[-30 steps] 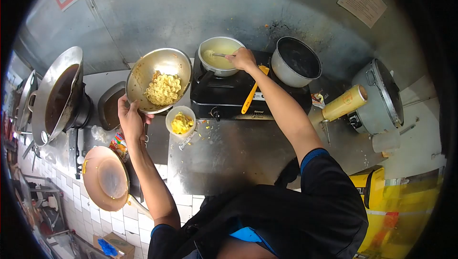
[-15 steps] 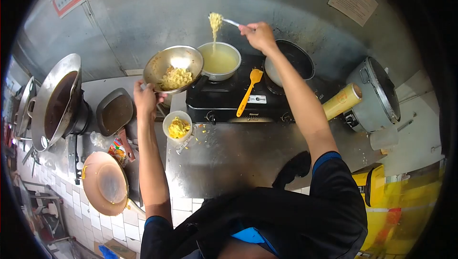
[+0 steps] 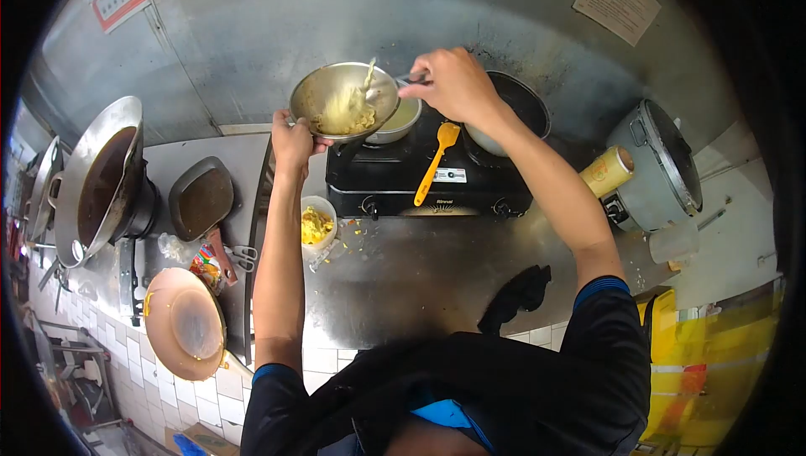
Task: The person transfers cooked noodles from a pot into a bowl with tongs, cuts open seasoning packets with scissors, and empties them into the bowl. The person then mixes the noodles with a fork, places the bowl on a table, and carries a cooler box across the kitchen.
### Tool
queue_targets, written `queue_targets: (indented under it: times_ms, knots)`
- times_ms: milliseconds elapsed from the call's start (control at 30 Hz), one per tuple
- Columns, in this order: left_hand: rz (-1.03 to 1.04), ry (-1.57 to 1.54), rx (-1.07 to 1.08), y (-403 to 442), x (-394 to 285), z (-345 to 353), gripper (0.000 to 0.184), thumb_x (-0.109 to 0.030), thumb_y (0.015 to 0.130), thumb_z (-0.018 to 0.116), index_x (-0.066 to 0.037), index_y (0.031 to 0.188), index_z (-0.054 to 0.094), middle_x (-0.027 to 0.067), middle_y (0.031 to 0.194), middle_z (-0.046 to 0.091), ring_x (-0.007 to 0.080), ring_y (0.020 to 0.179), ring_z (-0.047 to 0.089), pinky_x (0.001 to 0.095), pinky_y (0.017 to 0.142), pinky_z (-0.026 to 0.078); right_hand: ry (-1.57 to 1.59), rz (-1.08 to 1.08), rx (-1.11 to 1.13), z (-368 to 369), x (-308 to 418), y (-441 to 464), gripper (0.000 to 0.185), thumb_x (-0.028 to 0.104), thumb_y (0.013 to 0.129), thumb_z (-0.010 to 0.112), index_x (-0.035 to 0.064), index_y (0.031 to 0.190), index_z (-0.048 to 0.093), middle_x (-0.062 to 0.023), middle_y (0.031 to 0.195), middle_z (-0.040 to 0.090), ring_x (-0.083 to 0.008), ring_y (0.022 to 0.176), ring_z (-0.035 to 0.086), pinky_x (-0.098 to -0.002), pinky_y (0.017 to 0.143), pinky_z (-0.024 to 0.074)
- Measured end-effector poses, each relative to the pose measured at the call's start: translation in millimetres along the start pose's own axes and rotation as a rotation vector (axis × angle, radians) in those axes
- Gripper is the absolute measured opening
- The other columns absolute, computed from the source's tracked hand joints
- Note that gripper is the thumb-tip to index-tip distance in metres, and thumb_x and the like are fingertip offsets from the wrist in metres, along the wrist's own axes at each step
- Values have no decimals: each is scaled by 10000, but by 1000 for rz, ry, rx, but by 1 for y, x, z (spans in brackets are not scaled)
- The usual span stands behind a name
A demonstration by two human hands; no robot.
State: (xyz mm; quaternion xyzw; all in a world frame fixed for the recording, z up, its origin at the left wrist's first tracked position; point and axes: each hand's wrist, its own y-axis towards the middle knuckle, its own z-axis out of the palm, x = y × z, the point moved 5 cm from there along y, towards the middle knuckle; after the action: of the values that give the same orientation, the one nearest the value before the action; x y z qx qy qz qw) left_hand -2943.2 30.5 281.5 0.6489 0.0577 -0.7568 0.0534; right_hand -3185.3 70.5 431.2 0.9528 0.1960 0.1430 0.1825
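Lying nearest you was a tan frying pan (image 3: 186,322), left of your left forearm (image 3: 281,263); on the worktop (image 3: 411,259) just right of that arm stood a tub (image 3: 321,204) of yellow food (image 3: 315,225). Beyond, an orange spatula (image 3: 435,166) rested on the black stove (image 3: 378,179). Your left hand (image 3: 294,142) had its grip on the near rim of a tilted metal bowl (image 3: 323,91), above the stove and partly hiding a pale pot (image 3: 401,131). Noodles (image 3: 346,116) inside the bowl were blurred. Farther out, your right hand (image 3: 457,82) kept a narrow grip around a utensil's handle (image 3: 415,77), its end blurred over the bowl.
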Motion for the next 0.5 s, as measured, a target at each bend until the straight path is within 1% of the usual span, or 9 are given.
queue_targets:
  times_ms: [33,167,233,267,300,367,400,467,500]
  knots:
    - [15,-4,3,-2,0,-1,440,12,921,392,100,1317,224,220,779,620,222,475,628,265,375,485,-66,-66,-40,-2,-1,-5,355,336,756,790,38,933,714,-160,774,684,-305,722,669,-418,664,504]
    - [24,7,23,-9,-2,-5,456,19,895,400,96,1311,230,214,768,620,216,462,616,266,372,464,-83,-134,-91,-8,-4,-15,333,301,742,793,38,926,703,-142,759,680,-307,702,662,-408,645,503]
    - [26,-10,20,-9,-2,-6,437,20,889,401,92,1291,246,209,756,619,215,462,615,266,370,459,-129,-183,-203,-19,-5,-19,306,294,760,775,43,917,699,-136,741,671,-313,693,656,-405,642,503]
    - [30,-18,23,-10,-2,-8,419,21,882,402,88,1270,261,204,743,618,214,461,615,265,368,454,-151,-237,-210,-15,-8,-21,315,298,766,770,58,958,700,-125,741,670,-296,674,649,-395,640,503]
    - [30,-15,23,-12,-4,-9,419,21,882,402,88,1270,261,204,743,618,214,461,615,265,368,454,-148,-236,-212,-15,-10,-23,315,298,766,770,58,958,700,-125,741,670,-296,674,649,-395,640,503]
    - [44,-13,28,-17,-9,-8,345,18,893,397,74,1216,291,194,717,614,212,459,613,263,364,445,8,-182,-239,-18,-16,-25,330,304,760,780,71,982,704,-121,731,665,-263,640,639,-374,619,500]
    - [44,-16,22,-20,-10,-7,345,18,893,397,74,1216,291,194,717,614,212,459,613,263,364,445,8,-189,-236,-19,-16,-27,330,304,760,780,71,982,704,-121,731,665,-263,640,639,-374,619,500]
    - [74,-27,34,-28,-15,-6,279,23,905,386,51,1174,317,189,701,611,214,458,614,262,361,439,-4,-245,-158,-13,-13,-37,341,306,756,793,68,985,707,-108,693,649,-230,616,638,-332,593,495]
    - [75,-24,22,-34,-19,-8,279,23,905,386,51,1174,317,189,701,611,214,458,614,262,361,439,4,-254,-157,-16,-9,-41,341,306,756,793,68,985,707,-108,693,649,-230,616,638,-332,593,495]
